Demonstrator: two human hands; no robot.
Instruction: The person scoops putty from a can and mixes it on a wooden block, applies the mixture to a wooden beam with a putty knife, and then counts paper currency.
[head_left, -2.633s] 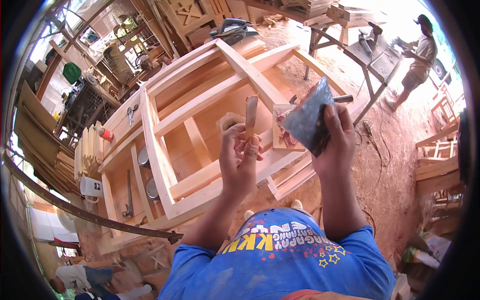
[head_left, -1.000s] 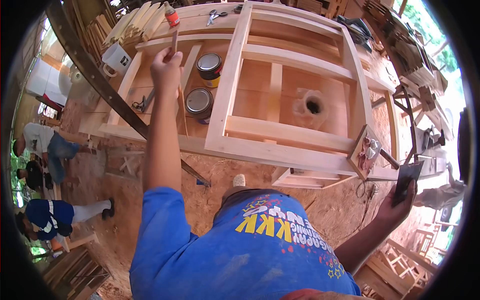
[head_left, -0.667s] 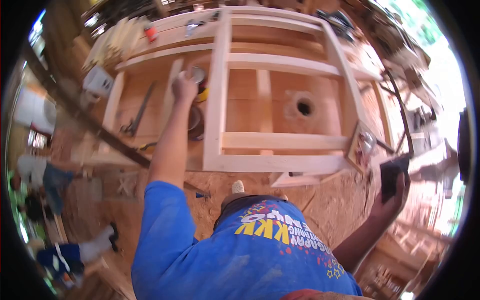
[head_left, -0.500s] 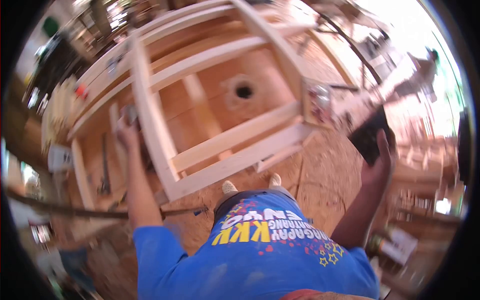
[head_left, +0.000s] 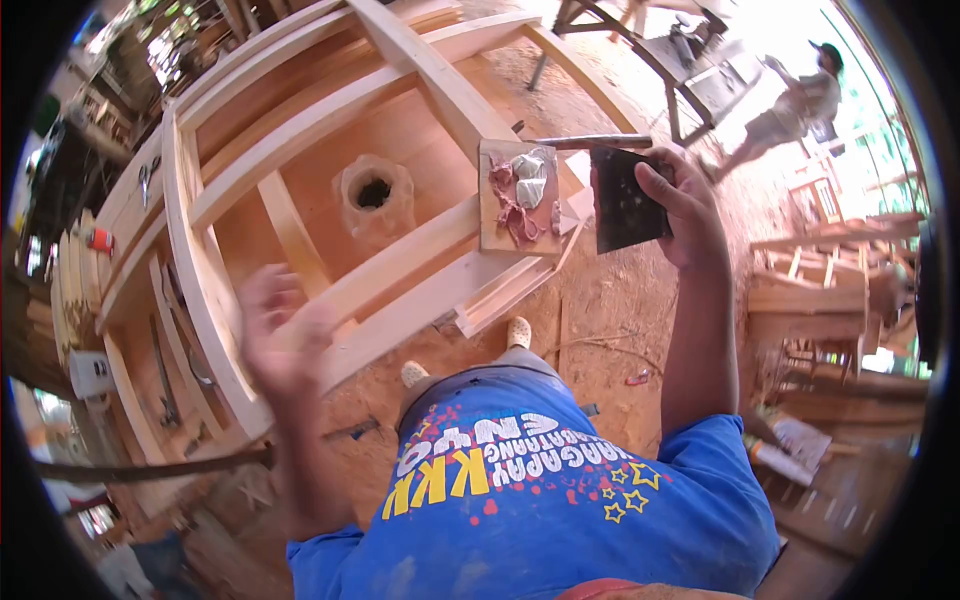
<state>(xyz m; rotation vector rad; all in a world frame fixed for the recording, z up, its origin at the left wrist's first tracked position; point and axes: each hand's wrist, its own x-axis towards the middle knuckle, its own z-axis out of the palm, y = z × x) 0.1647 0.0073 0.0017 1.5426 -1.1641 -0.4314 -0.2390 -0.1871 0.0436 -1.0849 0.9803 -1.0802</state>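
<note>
My right hand (head_left: 685, 205) grips a black putty spreader (head_left: 628, 200), a flat, nearly square blade, between thumb and fingers. Just left of the blade, a small wooden board (head_left: 490, 222) rests at the corner of a pale wooden frame (head_left: 390, 285). On it lie smeared pink putty (head_left: 518, 222) and a whitish lump (head_left: 531, 178). My left hand (head_left: 280, 335), blurred by motion, is over the near left part of the frame. Its fingers look apart, and nothing shows in them.
Inside the frame, a whitish ring surrounds a dark round hole (head_left: 374, 193). A stick-like handle (head_left: 590, 142) lies behind the board. At far right a person (head_left: 800, 100) stands near a dark-legged table (head_left: 680, 75). A white bucket (head_left: 92, 374) stands left; wooden furniture (head_left: 815, 300) stands right.
My left hand has come back from the frame's far left side toward my body. My right hand, still holding the spreader, is now beside the putty board. The camera view has turned.
</note>
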